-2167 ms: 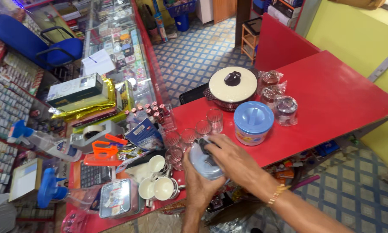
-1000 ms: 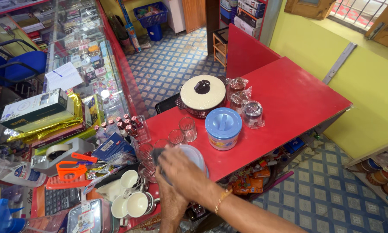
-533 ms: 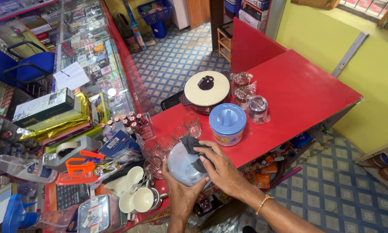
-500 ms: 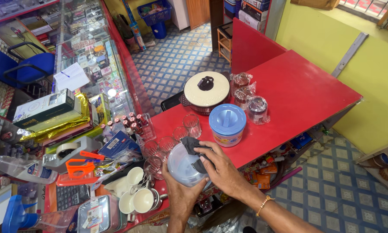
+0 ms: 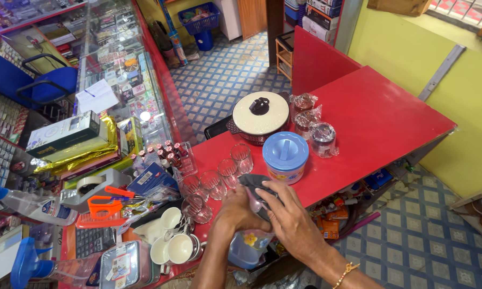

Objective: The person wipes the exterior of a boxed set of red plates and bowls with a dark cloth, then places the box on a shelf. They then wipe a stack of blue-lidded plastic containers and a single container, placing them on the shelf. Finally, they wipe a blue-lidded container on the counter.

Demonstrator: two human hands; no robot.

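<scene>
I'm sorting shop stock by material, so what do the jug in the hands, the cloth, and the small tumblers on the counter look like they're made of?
Jug: looks like translucent plastic, bluish and cloudy, with a printed flower. Cloth: soft dark grey fabric, crumpled under the right hand, with the left hand beside it. Tumblers: clear and shiny with bright glints, probably glass, though clear plastic can't be ruled out.
</scene>
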